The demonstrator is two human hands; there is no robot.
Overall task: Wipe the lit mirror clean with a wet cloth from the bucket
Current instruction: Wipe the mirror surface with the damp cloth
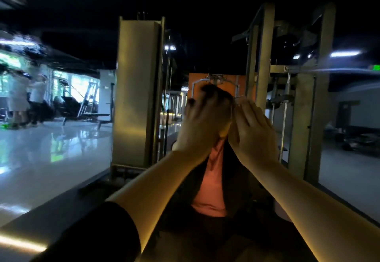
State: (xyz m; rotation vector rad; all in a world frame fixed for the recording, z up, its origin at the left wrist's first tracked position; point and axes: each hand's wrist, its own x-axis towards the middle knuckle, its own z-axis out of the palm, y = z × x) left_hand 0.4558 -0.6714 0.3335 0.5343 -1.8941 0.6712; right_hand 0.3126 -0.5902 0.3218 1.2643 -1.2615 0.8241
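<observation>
I face the mirror (213, 189), which shows a reflected person in a pink top and dark jacket. Both my forearms rise from the bottom of the view to the middle of the glass. My left hand (202, 124) is up with its back to me and its fingers spread, covering the reflected head. Right beside it, my right hand (254, 132) has its fingers close together, and a thin strand shows at its fingertips. I cannot tell whether it grips anything. No cloth or bucket is in view. A yellow light strip (20, 244) glows along the lower edge.
Tall gold-coloured posts (135, 93) and a weight machine frame (265, 60) stand just behind my hands. At the left, a glossy floor (51, 154) shows gym benches and blurred people. The right side is dim, with a dark doorway.
</observation>
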